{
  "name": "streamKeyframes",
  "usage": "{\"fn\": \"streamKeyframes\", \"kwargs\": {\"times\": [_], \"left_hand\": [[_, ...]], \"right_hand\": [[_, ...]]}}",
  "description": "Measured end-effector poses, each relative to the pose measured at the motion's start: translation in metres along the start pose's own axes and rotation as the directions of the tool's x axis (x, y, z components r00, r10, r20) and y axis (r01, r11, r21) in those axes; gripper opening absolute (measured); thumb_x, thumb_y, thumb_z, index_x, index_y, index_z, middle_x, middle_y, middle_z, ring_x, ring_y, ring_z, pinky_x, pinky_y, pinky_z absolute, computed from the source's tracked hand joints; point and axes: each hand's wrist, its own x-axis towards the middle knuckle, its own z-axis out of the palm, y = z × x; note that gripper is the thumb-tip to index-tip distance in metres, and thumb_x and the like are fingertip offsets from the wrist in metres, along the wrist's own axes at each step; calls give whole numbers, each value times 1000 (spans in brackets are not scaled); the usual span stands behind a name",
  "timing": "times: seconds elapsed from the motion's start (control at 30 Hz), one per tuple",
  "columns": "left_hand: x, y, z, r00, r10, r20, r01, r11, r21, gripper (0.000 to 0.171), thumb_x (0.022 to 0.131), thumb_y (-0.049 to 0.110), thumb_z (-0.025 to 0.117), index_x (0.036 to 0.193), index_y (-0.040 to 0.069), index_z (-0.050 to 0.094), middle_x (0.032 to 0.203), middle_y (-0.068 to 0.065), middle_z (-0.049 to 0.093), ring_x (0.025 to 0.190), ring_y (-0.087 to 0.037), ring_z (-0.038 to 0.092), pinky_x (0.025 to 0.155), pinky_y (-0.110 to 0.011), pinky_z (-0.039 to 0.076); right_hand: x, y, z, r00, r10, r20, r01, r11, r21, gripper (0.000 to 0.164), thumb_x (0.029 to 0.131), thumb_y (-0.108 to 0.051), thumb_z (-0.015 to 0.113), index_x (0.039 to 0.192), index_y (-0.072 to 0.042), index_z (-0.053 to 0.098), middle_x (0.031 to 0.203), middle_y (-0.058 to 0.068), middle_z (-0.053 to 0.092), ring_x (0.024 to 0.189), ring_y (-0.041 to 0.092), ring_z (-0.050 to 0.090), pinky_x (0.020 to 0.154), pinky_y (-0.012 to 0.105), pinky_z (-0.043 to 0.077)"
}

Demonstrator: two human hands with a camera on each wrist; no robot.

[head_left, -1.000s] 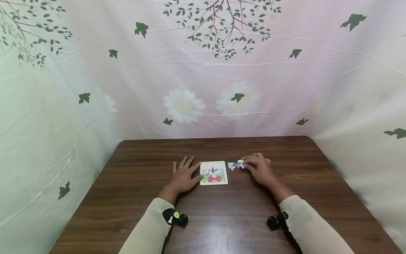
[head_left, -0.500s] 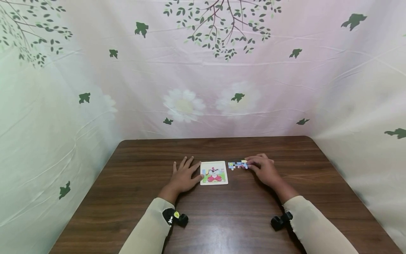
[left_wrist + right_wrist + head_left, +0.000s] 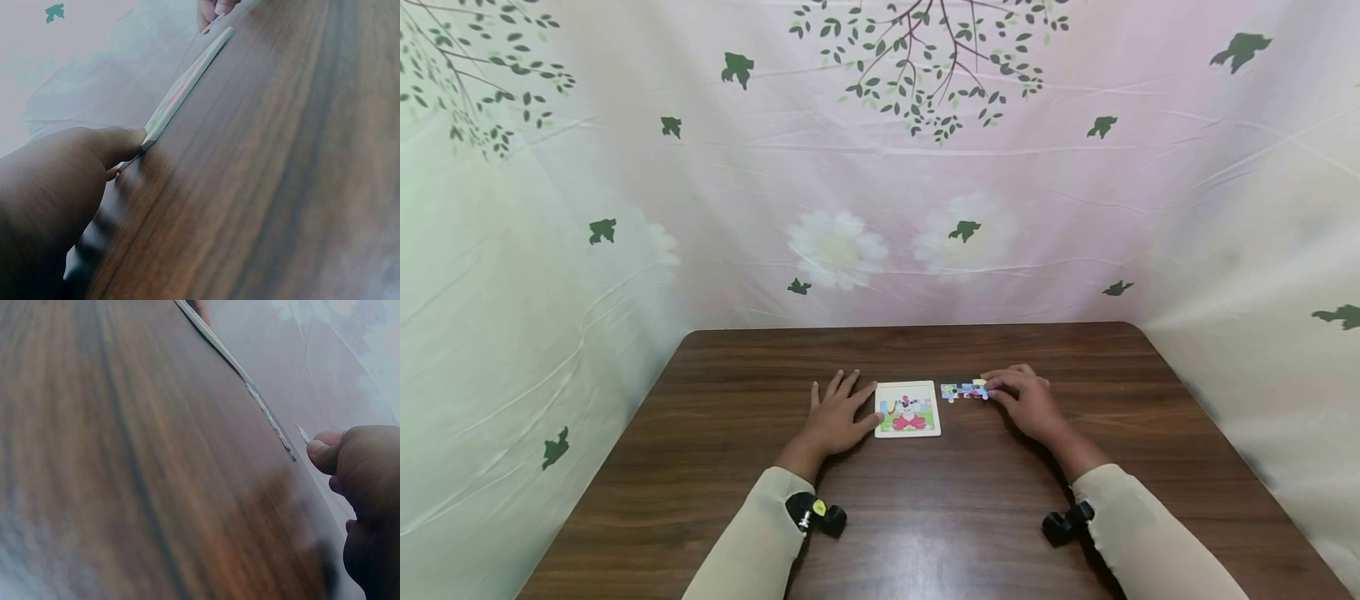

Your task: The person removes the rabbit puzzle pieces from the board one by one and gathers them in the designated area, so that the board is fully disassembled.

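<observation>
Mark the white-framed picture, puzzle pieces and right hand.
White-framed picture (image 3: 908, 413): head view, printed centre.
Puzzle pieces (image 3: 967, 391): head view, middle of the row.
Right hand (image 3: 1024, 405): head view, back of the hand.

Lying flat under the left hand's (image 3: 835, 418) thumb, a white-framed puzzle board (image 3: 907, 413) picturing a pink-clad cartoon figure. Just right of it, flat, small blue-and-yellow puzzle pieces (image 3: 950, 392) (one pinched by the right hand (image 3: 1021, 402)).

No legible text or numbers.
</observation>
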Motion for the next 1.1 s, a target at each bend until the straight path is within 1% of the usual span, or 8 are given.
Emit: {"fn": "streamKeyframes", "kwargs": {"times": [0.3,0.37,0.47,0.53,0.7,0.77,0.9,1.1], "left_hand": [[0,1,0,1000,1,-3,-1,1000,-2,71,107,67,52,169,33,44,182,-9,27,172,-39,15,131,-80,2],[0,1,0,1000,1,-3,-2,1000,-3,71,107,67,52,169,34,43,182,-9,27,172,-39,14,131,-80,2],[0,1,0,1000,2,-1,-2,1000,-5,71,107,67,53,169,34,43,183,-9,27,172,-39,14,131,-79,2],[1,0,0,1000,0,0,0,1000,1,71,107,67,52,169,34,43,183,-8,27,173,-39,13,131,-79,2],[3,-1,2,1000,-12,5,12,1000,14,71,107,67,52,170,35,42,183,-8,26,173,-38,13,132,-79,2],[3,-1,2,1000,-17,8,17,1000,16,72,107,68,52,170,35,42,183,-7,26,173,-38,13,132,-78,2],[3,-2,3,1000,-16,8,16,1000,17,72,107,68,52,170,35,42,183,-8,26,173,-38,13,132,-79,2],[2,-2,3,1000,-4,-4,4,1000,10,71,108,68,52,169,34,44,183,-8,27,172,-39,14,131,-80,3]], "right_hand": [[1,1,0,1000,10,3,-10,1000,13,13,99,-1,77,105,-10,85,130,11,80,123,35,61,108,62,29],[0,2,-1,1000,6,5,-6,1000,10,13,99,-1,77,106,-9,85,130,12,80,123,35,61,111,65,29],[-1,4,-4,1000,4,2,-4,1000,4,14,100,-1,77,108,-8,85,130,13,80,124,36,61,114,67,32],[-1,7,-7,1000,10,-4,-10,1000,-5,15,99,1,76,109,-6,85,130,14,80,124,36,61,114,65,37],[-2,11,-12,1000,22,9,-22,1000,-23,15,101,-1,75,111,-6,85,131,14,79,125,36,62,108,60,49],[-2,12,-13,999,21,27,-20,999,-30,15,102,-2,75,112,-7,85,131,14,79,125,36,63,108,60,51],[-2,14,-13,999,23,45,-21,999,-37,16,103,-3,74,114,-6,84,131,15,79,125,38,64,109,62,51],[-3,15,-14,998,51,48,-49,998,-44,17,103,-3,74,116,-6,84,131,17,78,126,39,63,110,63,50]]}}
